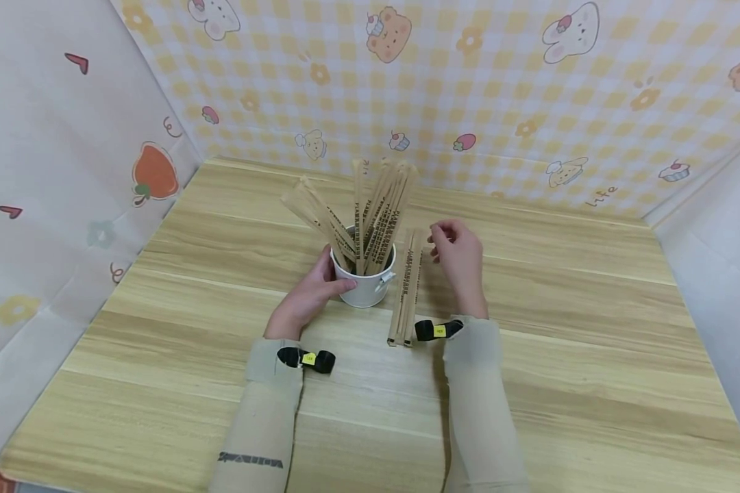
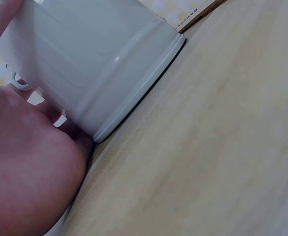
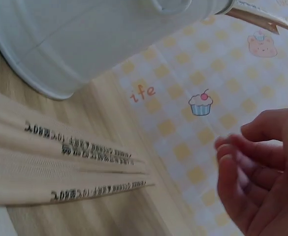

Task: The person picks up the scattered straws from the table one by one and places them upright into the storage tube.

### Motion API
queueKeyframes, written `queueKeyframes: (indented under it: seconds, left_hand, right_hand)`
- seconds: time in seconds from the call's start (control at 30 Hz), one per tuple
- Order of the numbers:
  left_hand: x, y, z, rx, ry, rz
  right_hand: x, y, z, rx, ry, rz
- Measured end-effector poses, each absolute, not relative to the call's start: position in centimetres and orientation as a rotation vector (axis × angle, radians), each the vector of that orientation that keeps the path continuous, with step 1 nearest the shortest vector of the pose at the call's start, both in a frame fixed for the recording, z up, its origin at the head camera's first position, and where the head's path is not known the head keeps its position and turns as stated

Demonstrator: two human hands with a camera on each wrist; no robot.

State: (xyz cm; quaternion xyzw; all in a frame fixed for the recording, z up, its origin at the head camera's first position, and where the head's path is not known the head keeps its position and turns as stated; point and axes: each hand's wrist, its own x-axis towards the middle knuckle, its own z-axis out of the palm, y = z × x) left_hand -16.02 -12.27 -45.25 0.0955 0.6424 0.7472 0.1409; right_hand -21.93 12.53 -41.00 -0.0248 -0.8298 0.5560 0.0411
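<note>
My left hand (image 1: 308, 294) grips a small white metal bucket (image 1: 364, 293) from its left side, thumb across the front. In the left wrist view the palm lies close to the bucket's base, which stands on the wooden table. Several paper-wrapped straws (image 1: 379, 222) with dark print stick up out of the bucket, fanned at different slants. To its right, a few more wrapped straws (image 1: 405, 291) lie side by side on the tabletop. My right hand (image 1: 461, 257) hovers just right of their far ends, fingers loosely curled; nothing shows between them in the right wrist view (image 3: 262, 167).
The light wooden table (image 1: 580, 356) reaches back to a yellow checked wall cloth (image 1: 487, 89) with cartoon prints. A pale printed cloth (image 1: 68, 171) hangs on the left and a plain white panel (image 1: 715, 226) on the right. Both sleeves carry small black wrist cameras (image 1: 325, 361).
</note>
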Motion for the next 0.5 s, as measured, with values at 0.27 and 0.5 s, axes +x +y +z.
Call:
queueKeyframes:
  seconds: [0.27,0.5]
  left_hand:
    - [-16.1,-12.3,-45.2,0.289,1.843,2.159]
    - [-16.2,-12.3,-45.2,0.276,1.839,2.148]
  right_hand:
    - [-22.3,13.1,-42.5,-0.106,-2.892,1.459]
    - [-22.4,13.0,-43.2,-0.068,-3.038,1.305]
